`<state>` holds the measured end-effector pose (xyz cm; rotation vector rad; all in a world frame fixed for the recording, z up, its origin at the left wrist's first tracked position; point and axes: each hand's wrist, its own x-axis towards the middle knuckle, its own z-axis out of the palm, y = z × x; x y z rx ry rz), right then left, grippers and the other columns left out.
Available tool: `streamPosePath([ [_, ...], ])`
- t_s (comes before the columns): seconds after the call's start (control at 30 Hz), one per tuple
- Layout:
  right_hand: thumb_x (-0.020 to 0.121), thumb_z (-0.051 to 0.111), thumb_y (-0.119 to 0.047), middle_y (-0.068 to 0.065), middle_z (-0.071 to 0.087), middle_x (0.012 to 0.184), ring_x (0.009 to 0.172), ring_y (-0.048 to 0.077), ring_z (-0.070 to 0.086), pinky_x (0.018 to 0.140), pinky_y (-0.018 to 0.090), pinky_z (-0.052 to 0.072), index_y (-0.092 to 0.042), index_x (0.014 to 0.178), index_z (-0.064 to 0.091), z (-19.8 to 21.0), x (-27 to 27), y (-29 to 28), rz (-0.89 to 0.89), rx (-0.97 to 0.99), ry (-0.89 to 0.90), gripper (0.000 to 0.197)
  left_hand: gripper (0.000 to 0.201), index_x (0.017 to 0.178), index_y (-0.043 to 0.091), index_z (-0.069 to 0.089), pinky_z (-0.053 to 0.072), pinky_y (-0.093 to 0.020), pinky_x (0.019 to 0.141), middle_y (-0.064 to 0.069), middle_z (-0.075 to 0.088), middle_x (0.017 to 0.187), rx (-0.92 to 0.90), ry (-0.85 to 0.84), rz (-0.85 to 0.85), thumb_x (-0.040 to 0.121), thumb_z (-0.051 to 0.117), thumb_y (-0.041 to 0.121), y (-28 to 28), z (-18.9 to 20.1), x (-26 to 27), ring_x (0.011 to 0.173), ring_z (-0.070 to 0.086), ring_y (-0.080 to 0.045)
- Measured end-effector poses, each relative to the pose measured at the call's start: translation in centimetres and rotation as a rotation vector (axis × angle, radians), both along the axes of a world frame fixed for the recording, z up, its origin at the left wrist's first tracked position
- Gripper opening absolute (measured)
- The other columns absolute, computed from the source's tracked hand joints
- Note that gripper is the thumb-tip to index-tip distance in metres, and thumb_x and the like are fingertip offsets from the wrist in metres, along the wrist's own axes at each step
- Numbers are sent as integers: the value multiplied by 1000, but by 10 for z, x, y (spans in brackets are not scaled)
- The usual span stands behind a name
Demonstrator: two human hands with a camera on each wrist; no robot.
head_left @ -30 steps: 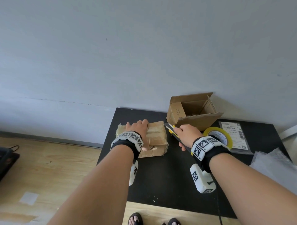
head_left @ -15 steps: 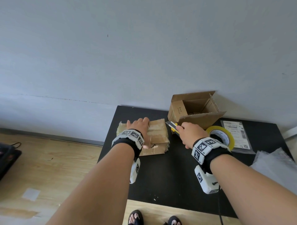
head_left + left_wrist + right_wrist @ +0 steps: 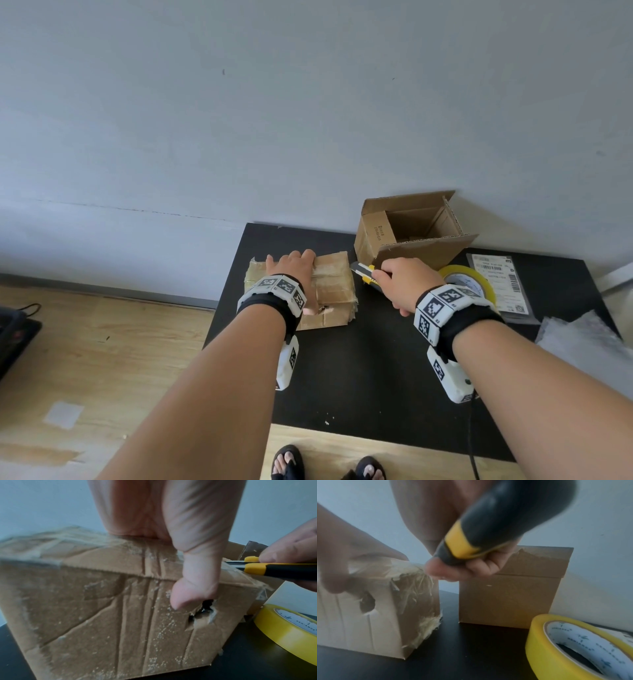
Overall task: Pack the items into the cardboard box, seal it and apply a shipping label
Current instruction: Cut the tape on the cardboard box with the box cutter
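Observation:
A worn, tape-covered cardboard box (image 3: 334,287) stands at the table's left. My left hand (image 3: 291,270) lies over its top, and the thumb (image 3: 193,581) hooks down the near side beside a torn hole. My right hand (image 3: 400,281) grips a black and yellow utility knife (image 3: 363,272). The knife's tip (image 3: 236,562) is at the box's top right edge. Behind it an open cardboard box (image 3: 404,246) stands with its flaps up. A yellow tape roll (image 3: 479,277) and a shipping label (image 3: 500,284) lie to the right.
The black table (image 3: 359,377) stands against a grey wall. Clear plastic wrap (image 3: 582,339) lies at its right edge. The person's sandalled feet (image 3: 291,462) are on a wooden floor below the near edge. A dark object (image 3: 13,335) sits on the floor far left.
My right hand has edged slightly forward along the knife, whose tip stays by the taped box's right edge. The left hand keeps its hold on the box.

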<state>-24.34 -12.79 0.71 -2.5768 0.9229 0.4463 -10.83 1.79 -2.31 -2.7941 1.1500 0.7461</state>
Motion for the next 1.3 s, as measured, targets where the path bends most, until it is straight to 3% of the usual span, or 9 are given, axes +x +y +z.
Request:
streamPosePath([
  [0.3,100,36,-42,-3,57,74,64,15,56,73,36,58,-22,97,61,11,-18,9,193,-87,66,32,89,132,22,35,13,-56,116,-2,48,124,-4,8,44,59,84,38,-3,1,1,126,44,-27],
  [0.47,99,33,-46,-3,58,75,71,16,59,71,35,56,-24,96,60,6,-21,10,215,-134,62,35,90,132,23,35,13,-55,116,-2,47,123,-13,25,44,57,84,34,-2,0,6,125,44,-28],
  [0.63,96,39,-49,3,66,73,56,16,60,63,32,56,-22,93,59,5,-33,-9,-35,45,31,34,95,135,23,31,12,-55,116,-2,44,126,16,13,36,56,84,34,-3,0,6,127,42,-28],
  [0.73,96,44,-32,6,65,72,50,17,57,49,24,48,-19,102,56,-2,-43,-25,-162,188,63,19,99,136,25,30,17,-54,115,-2,43,128,44,15,30,54,84,38,-5,3,5,128,41,-28],
  [0.83,96,40,-14,11,64,81,56,21,58,46,23,47,-14,107,52,-11,-47,-34,-240,270,74,16,103,136,31,31,23,-51,112,1,45,128,32,31,39,50,82,57,-8,4,1,127,40,-25],
  [0.97,96,39,-5,13,60,93,66,21,61,56,25,49,-10,114,48,-23,-48,-36,-228,303,121,21,108,141,35,27,19,-53,113,2,43,137,16,95,60,52,71,77,-16,3,-4,132,35,-25],
  [1.07,93,48,-1,14,59,105,94,31,64,82,37,54,-5,126,40,-39,-50,-39,-193,245,249,35,105,142,36,27,18,-53,113,2,42,140,25,144,92,56,64,83,-19,3,-3,135,32,-26],
  [1.13,91,50,-5,13,59,105,93,28,61,88,39,52,-4,129,38,-49,-53,-42,-187,205,251,40,104,141,37,28,19,-52,113,3,42,139,26,149,95,55,63,84,-19,3,-2,134,33,-26],
  [1.3,93,46,-5,4,41,74,65,17,46,54,25,35,-5,110,41,-52,-58,-39,-139,162,303,19,105,142,38,27,18,-51,113,5,43,138,16,152,100,55,64,83,-19,3,-3,134,33,-25],
])
